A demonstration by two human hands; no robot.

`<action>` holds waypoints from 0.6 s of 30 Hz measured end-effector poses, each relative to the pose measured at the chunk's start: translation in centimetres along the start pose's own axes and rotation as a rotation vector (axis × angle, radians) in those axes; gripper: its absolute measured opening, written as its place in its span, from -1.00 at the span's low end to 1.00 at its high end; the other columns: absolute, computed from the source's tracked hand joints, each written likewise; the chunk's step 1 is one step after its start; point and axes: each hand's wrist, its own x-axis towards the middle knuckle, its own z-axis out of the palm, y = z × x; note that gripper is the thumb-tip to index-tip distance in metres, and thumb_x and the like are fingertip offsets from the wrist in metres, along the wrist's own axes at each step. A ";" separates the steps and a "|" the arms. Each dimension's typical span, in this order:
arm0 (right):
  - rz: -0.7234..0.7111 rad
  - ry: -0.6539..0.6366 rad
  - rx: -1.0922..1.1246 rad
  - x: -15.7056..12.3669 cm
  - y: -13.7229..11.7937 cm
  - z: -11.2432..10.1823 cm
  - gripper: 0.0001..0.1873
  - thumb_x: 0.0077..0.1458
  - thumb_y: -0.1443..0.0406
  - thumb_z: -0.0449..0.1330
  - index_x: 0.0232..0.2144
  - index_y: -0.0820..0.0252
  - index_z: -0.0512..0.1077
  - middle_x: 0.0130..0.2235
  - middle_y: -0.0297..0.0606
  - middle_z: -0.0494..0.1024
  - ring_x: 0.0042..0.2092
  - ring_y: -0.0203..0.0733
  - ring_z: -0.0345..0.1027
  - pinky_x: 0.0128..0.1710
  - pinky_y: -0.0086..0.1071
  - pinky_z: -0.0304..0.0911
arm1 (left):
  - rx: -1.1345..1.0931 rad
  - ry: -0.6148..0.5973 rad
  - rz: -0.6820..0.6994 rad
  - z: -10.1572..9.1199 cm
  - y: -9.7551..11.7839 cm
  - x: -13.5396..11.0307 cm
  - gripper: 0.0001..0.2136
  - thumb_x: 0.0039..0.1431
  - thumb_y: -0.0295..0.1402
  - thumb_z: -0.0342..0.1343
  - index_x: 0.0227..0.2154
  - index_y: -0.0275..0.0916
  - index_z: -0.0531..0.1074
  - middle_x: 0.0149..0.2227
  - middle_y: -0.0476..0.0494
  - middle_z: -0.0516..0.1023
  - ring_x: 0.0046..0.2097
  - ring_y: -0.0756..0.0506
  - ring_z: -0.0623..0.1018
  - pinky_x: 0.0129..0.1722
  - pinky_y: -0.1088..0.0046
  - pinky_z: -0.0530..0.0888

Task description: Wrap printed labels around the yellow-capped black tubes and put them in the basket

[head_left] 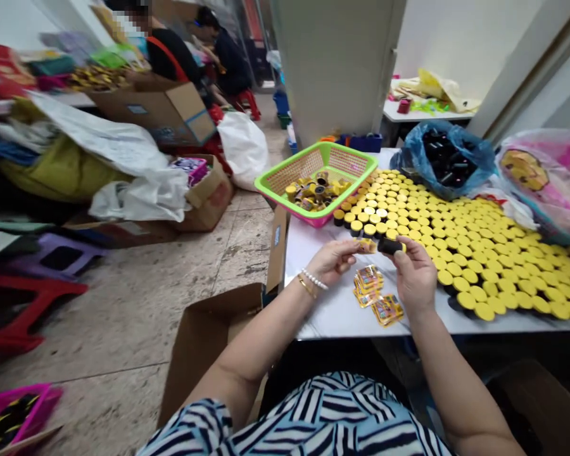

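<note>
Between the thumb and fingers of my left hand is a small yellow printed sticker. My right hand grips a small black cylinder with a yellow end, lying sideways. The sticker and the cylinder are close together, just above the white table. Below my hands lie stacks of similar yellow printed stickers. To the right, many black cylinders with yellow tops stand upright in packed rows.
A green and pink basket with labelled cylinders stands at the table's back left. Behind the rows sits a blue plastic bag of black parts, beside a pink bag. An open cardboard box is at my left. Two people work farther back.
</note>
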 end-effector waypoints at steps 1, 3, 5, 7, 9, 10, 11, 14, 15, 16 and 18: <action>-0.009 -0.023 -0.015 -0.1 0.1 0.0 -0.62 0.08 0.19 0.45 -0.04 0.08 0.58 -0.08 -0.24 0.65 -0.06 -0.19 0.57 0.09 -0.20 0.50 | -0.006 0.001 -0.008 0.0 0.0 0.0 -0.72 -0.02 -0.35 0.46 -0.25 -0.40 0.64 -0.20 -0.26 0.68 -0.57 0.21 0.29 -0.68 0.69 -0.05; -0.022 -0.067 -0.032 -0.3 0.1 -0.1 -0.64 0.09 0.20 0.45 -0.04 0.08 0.59 -0.09 -0.23 0.67 -0.05 -0.19 0.57 0.11 -0.23 0.48 | -0.011 0.003 -0.003 0.1 -0.2 0.0 -0.72 -0.05 -0.36 0.47 -0.29 -0.41 0.62 -0.25 -0.23 0.67 -0.59 0.21 0.29 -0.70 0.70 -0.03; -0.035 -0.103 -0.048 -0.7 -0.1 -0.1 -0.64 0.10 0.21 0.45 -0.04 0.07 0.59 -0.07 -0.23 0.68 -0.04 -0.18 0.58 0.10 -0.23 0.48 | -0.012 -0.005 0.005 0.2 -0.3 0.0 -0.71 -0.06 -0.36 0.49 -0.32 -0.42 0.61 -0.31 -0.18 0.65 -0.60 0.21 0.27 -0.71 0.71 -0.02; -0.044 -0.115 -0.092 -0.9 -0.3 0.0 -0.63 0.10 0.21 0.44 -0.02 0.06 0.58 -0.05 -0.21 0.68 -0.02 -0.14 0.59 0.12 -0.19 0.48 | -0.026 -0.009 -0.002 0.2 -0.4 0.0 -0.71 -0.07 -0.36 0.50 -0.32 -0.41 0.59 -0.35 -0.14 0.63 -0.62 0.22 0.25 -0.71 0.72 -0.01; -0.049 -0.103 -0.155 -1.2 -0.5 0.0 -0.61 0.11 0.21 0.43 0.00 0.07 0.57 -0.04 -0.19 0.67 0.00 -0.10 0.59 0.16 -0.12 0.47 | -0.055 -0.004 -0.021 0.2 -0.3 0.0 -0.72 -0.06 -0.37 0.49 -0.33 -0.40 0.58 -0.36 -0.12 0.62 -0.62 0.23 0.23 -0.71 0.73 -0.01; -0.054 -0.102 -0.181 -1.3 -0.6 0.1 -0.61 0.12 0.21 0.42 0.01 0.08 0.56 -0.03 -0.17 0.66 0.02 -0.08 0.59 0.19 -0.08 0.45 | -0.068 -0.001 -0.031 0.3 -0.2 0.0 -0.73 -0.06 -0.38 0.49 -0.34 -0.40 0.57 -0.36 -0.11 0.61 -0.62 0.23 0.22 -0.71 0.73 -0.01; -0.061 -0.108 -0.202 -1.4 -0.6 0.1 -0.61 0.13 0.21 0.41 0.01 0.09 0.55 -0.02 -0.16 0.66 0.04 -0.06 0.58 0.21 -0.05 0.43 | -0.076 0.001 -0.041 0.3 -0.2 0.0 -0.73 -0.05 -0.39 0.48 -0.34 -0.40 0.57 -0.36 -0.11 0.61 -0.62 0.23 0.22 -0.71 0.73 -0.01; -0.101 -0.143 -0.250 -1.6 -0.5 0.2 -0.65 0.14 0.23 0.39 -0.01 0.09 0.56 0.02 -0.13 0.63 0.09 -0.02 0.55 0.27 0.01 0.39 | -0.081 0.002 -0.063 0.5 -0.2 -0.1 -0.75 -0.03 -0.40 0.47 -0.32 -0.40 0.57 -0.34 -0.14 0.62 -0.61 0.23 0.22 -0.70 0.73 -0.02; -0.115 -0.143 -0.264 -1.7 -0.5 0.2 -0.66 0.14 0.24 0.39 -0.01 0.09 0.56 0.02 -0.13 0.63 0.10 -0.02 0.54 0.27 0.01 0.38 | -0.076 0.003 -0.060 0.5 -0.3 -0.1 -0.75 -0.03 -0.40 0.46 -0.31 -0.40 0.58 -0.34 -0.14 0.62 -0.61 0.22 0.22 -0.70 0.72 -0.01; -0.124 -0.138 -0.273 -1.7 -0.4 0.2 -0.66 0.15 0.24 0.38 -0.02 0.08 0.56 0.03 -0.14 0.63 0.10 -0.03 0.54 0.27 0.00 0.38 | -0.067 0.004 -0.047 0.6 -0.4 -0.1 -0.74 -0.03 -0.38 0.47 -0.31 -0.40 0.58 -0.33 -0.15 0.63 -0.61 0.22 0.22 -0.70 0.71 -0.01; -0.112 -0.126 -0.271 -1.8 -0.4 0.2 -0.65 0.15 0.22 0.39 0.00 0.08 0.55 0.03 -0.14 0.63 0.08 -0.04 0.56 0.24 -0.03 0.41 | -0.024 0.000 -0.007 0.6 -0.8 -0.2 -0.72 -0.02 -0.33 0.48 -0.31 -0.41 0.60 -0.32 -0.16 0.63 -0.59 0.21 0.26 -0.69 0.70 0.01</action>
